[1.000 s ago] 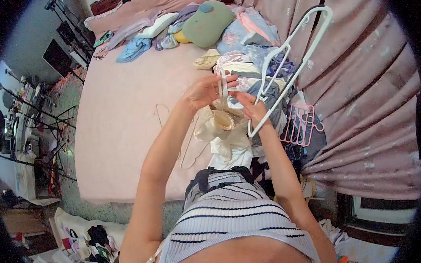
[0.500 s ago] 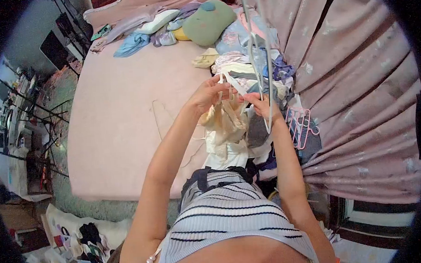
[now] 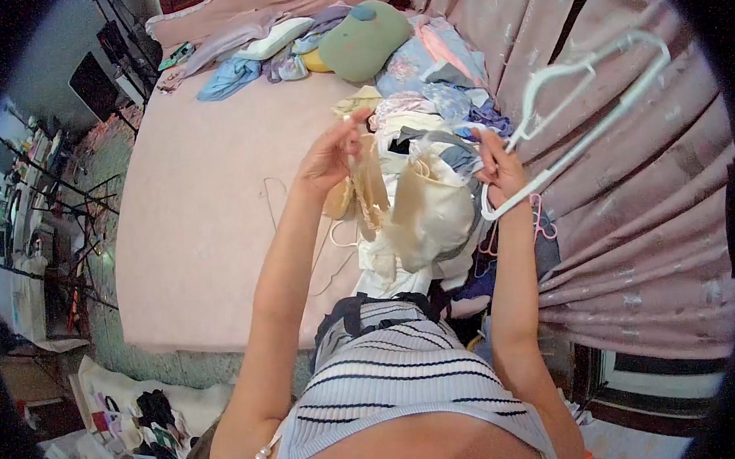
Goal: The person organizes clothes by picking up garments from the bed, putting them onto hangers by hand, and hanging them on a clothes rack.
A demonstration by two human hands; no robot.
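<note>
Head view: left hand [image 3: 331, 155] and right hand [image 3: 503, 170] pinch one cream bra [image 3: 434, 208]; right also holds one white hanger [image 3: 587, 148], two o'clock. Pink bed [image 3: 195, 221], nine; pink curtain [image 3: 637, 209], three.

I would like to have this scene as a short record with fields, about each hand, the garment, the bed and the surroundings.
Left hand: raised beside the garment, fingers curled; grip unclear
Right hand: holds a white hanger
Garment: cream bra, by its look, between the hands; partly blurred
Bed: pink sheet, with a heap of clothes beyond the garment
Far end of bed: green cushion
Picture's right side: pink curtain
</note>
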